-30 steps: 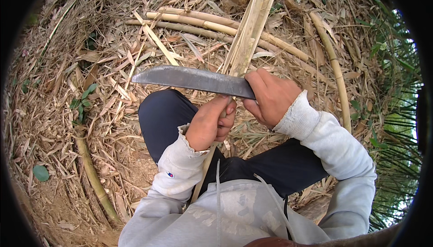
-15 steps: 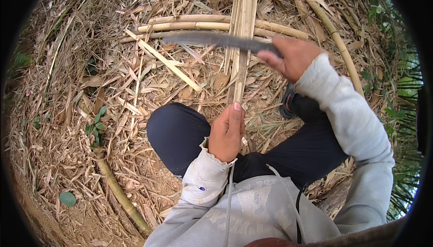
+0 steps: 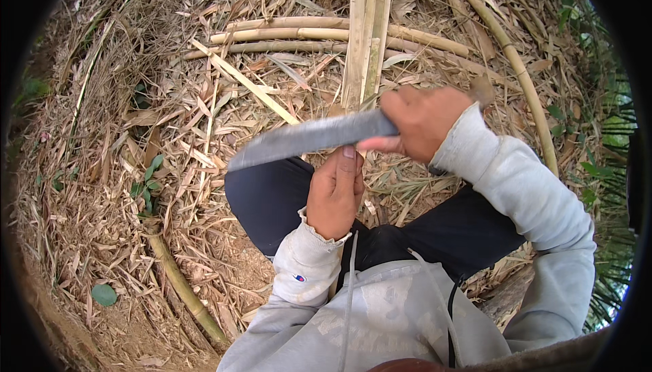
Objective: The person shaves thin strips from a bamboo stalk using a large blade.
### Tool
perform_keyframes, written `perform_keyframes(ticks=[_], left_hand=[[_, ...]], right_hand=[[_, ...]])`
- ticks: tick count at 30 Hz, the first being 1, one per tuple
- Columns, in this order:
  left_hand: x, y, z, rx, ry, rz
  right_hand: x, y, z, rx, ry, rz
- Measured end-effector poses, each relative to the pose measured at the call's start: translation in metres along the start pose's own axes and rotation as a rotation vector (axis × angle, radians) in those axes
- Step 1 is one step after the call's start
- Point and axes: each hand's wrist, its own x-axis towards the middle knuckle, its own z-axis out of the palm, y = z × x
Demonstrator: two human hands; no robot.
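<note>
My right hand (image 3: 426,124) is wrapped round the handle of a machete (image 3: 316,134). Its broad grey blade, slightly smeared by motion, points left and lies across the view just above my left thumb. My left hand (image 3: 333,192) is closed in a pinch, thumb uppermost, at the near end of a split bamboo strip (image 3: 371,66). Between that hand and the far part of the strip, the blade hides the bamboo. Several other pale bamboo strips (image 3: 356,39) lie lengthwise beside it, running away from me. Whether the blade touches the strip I cannot tell.
Bamboo poles (image 3: 285,34) lie crosswise beneath the strips. A curved pole (image 3: 516,66) rests at the right, another (image 3: 183,294) at the lower left. A loose split piece (image 3: 255,87) lies left of the strips. Shavings and dry leaves (image 3: 170,189) cover the ground around my bent knees.
The machete has come toward me, from over the middle of the strips to just above my left hand, its tip swinging nearer. My left hand has shifted slightly left and still pinches the strip.
</note>
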Motion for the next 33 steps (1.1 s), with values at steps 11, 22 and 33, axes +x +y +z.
perform_keyframes(ticks=[11,22,33], left_hand=[[-0.010,0.000,-0.007,-0.058,-0.026,-0.007],[-0.002,0.021,-0.005,-0.251,-0.197,-0.141],[0.002,0.027,0.002,-0.076,-0.269,-0.052]], right_hand=[[0.025,0.059,-0.014,0.026,0.023,0.463],[0.015,0.030,-0.021,0.659,0.090,0.355],[0.027,0.020,-0.037,1.375,0.063,0.576]])
